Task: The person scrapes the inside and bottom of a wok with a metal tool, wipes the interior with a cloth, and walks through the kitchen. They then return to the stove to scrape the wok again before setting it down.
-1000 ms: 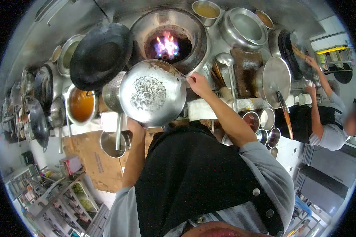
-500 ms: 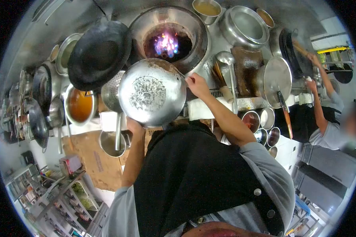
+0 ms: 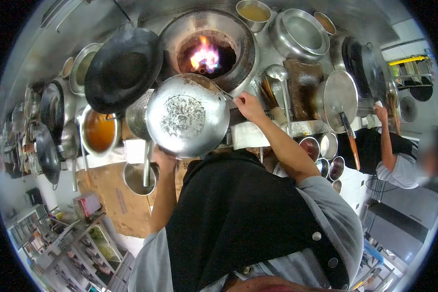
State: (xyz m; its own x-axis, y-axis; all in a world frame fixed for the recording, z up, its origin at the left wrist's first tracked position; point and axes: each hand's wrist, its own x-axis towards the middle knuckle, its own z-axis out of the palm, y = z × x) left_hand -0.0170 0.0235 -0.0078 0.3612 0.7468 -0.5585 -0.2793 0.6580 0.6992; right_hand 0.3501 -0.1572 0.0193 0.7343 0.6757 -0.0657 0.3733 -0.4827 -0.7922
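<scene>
I hold a tilted steel wok with pale residue in its middle, just in front of a round burner well where an orange flame burns. My left hand grips the wok's lower edge from underneath. My right hand is at the wok's right rim, fingers pinched on a thin metal piece there; I cannot tell whether it is a handle or a tool.
A black wok leans left of the burner, above a perforated strainer and a pot of orange sauce. A ladle, lidded pots and small bowls are right. A co-worker stands far right. Cardboard lies below.
The flame went from blue-purple to orange. The co-worker's raised arm came down from the far wok. My hands and the steel wok barely shifted.
</scene>
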